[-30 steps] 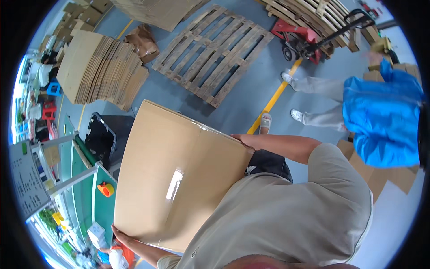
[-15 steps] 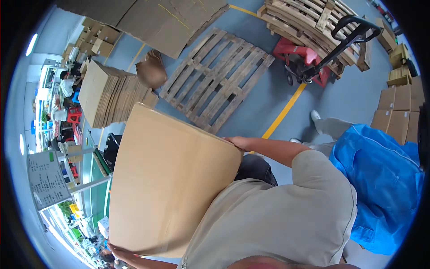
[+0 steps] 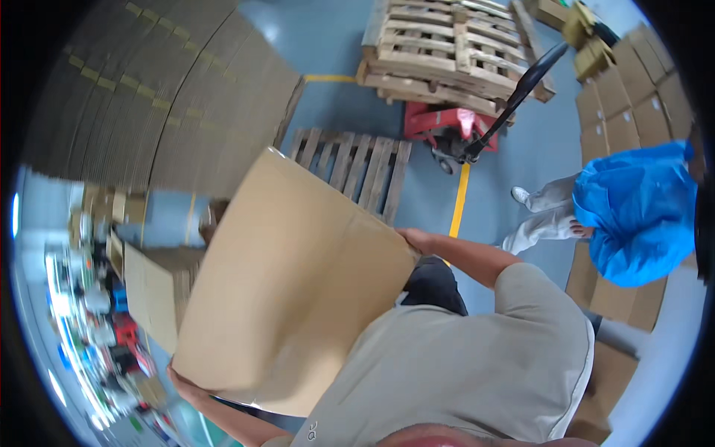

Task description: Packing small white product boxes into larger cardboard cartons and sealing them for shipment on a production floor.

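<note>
Both hands gripping a large flat cardboard sheet (image 3: 290, 290), held tilted against the chest at frame centre: left hand (image 3: 182, 380) clamped on its lower corner at 7 o'clock, right hand (image 3: 415, 240) closed over its upper right edge at 2 o'clock. Beyond the sheet at 12 o'clock, a wooden pallet (image 3: 357, 167) flat on the blue floor (image 3: 514, 149). Further up, a red pallet jack (image 3: 454, 130) beside stacked pallets (image 3: 447, 52). At 3 o'clock, a person in a blue coat (image 3: 640, 208) near stacked cartons (image 3: 625, 97). At 10 o'clock, blurred bundled cardboard (image 3: 164, 97).
</note>
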Available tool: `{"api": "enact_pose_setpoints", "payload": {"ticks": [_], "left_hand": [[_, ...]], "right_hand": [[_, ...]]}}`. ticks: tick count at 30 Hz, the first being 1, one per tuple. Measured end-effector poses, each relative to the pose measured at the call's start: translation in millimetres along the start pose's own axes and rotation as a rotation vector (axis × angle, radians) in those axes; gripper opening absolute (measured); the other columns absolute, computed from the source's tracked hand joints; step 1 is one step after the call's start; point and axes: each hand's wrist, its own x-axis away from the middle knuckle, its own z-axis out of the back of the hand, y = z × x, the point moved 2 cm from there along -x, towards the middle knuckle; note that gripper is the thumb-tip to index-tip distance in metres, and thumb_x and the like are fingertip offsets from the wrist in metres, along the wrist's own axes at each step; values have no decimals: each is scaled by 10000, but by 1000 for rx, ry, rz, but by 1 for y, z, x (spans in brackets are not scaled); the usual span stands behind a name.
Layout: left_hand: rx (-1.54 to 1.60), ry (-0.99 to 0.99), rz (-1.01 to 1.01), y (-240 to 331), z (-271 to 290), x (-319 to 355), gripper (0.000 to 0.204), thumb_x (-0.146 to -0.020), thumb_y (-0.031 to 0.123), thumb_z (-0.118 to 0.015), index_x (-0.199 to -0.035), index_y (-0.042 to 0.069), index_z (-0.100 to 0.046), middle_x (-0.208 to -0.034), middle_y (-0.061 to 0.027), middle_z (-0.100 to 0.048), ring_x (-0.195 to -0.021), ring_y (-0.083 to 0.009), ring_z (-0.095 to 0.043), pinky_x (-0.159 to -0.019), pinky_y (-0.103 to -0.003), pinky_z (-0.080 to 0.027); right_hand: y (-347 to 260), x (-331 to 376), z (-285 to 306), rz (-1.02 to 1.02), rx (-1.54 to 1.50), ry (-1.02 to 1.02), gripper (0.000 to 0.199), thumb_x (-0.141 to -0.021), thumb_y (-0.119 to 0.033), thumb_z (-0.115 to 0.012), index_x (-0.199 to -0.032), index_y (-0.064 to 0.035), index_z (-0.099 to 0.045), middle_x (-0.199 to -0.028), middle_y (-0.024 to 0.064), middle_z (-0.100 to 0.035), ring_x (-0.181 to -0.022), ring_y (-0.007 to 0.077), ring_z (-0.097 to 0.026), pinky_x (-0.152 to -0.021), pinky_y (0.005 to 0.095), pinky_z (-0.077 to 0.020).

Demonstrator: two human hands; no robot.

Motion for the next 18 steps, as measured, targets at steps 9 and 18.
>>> {"api": "enact_pose_setpoints", "payload": {"ticks": [9,18], "left_hand": [[-76,-382,110,-13,-247,-321,445,-1020,414,-435,-1265,76,-590,-1179,-96,-640,-1127,-249,-594,-986,-388,-463],[-200,-668,174,42,-590,-447,385,-1040,327,-411,-1236,50,-593,-1202,-101,-640,-1166,-265,-586,-1013,-417,-472]], "right_hand": [[-54,-83,39,-23,-366,230,554,-1034,-478,-405,-1342,-52,-581,-1322,70,-632,-1147,197,-633,-1004,384,-479],[-76,-162,23,92,-767,502,510,-1020,-386,-423,-1374,-41,-547,-1319,100,-631,-1176,212,-623,-1023,371,-475]]}}
